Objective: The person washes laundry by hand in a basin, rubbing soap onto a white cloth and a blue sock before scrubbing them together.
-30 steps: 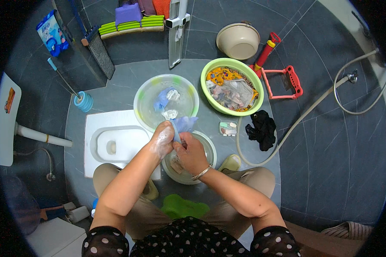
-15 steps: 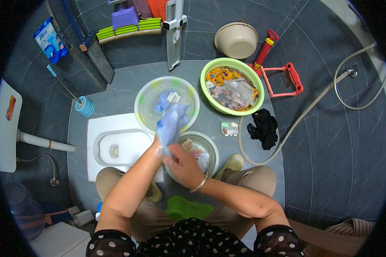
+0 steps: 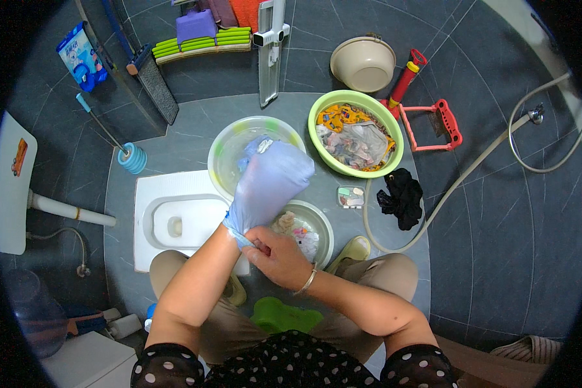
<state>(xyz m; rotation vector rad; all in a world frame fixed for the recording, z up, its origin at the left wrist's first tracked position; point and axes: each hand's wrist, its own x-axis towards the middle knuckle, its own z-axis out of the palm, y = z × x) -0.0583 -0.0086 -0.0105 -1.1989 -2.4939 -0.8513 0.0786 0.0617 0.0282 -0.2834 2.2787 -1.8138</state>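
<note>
A wet-looking light blue cloth [image 3: 268, 178] covers my left hand [image 3: 227, 238] like a sleeve from the wrist up, so its fingers are hidden. The fabric spreads wide above a tight band at the wrist. My right hand [image 3: 278, 255], with a bangle on its wrist, pinches the cloth's edge beside the left wrist. Beyond the covered hand, a pale basin [image 3: 211, 154] with green and yellow patches holds water and more blue and white cloth. Nearer me, a greyish basin [image 3: 330, 236] contains light-coloured cloth pieces, partly hidden by my right hand.
A squat toilet [image 3: 145, 220] lies at left. A green basin [image 3: 313, 132] of patterned clothes stands at far right, near a soap box [image 3: 350, 196], a black cloth [image 3: 404, 200] and a hose [image 3: 459, 178]. A green stool [image 3: 284, 315] is under me.
The light blue cloth over my left hand has opened out broader and leans right. My right hand still grips its edge at the left wrist. The whole view has shifted slightly.
</note>
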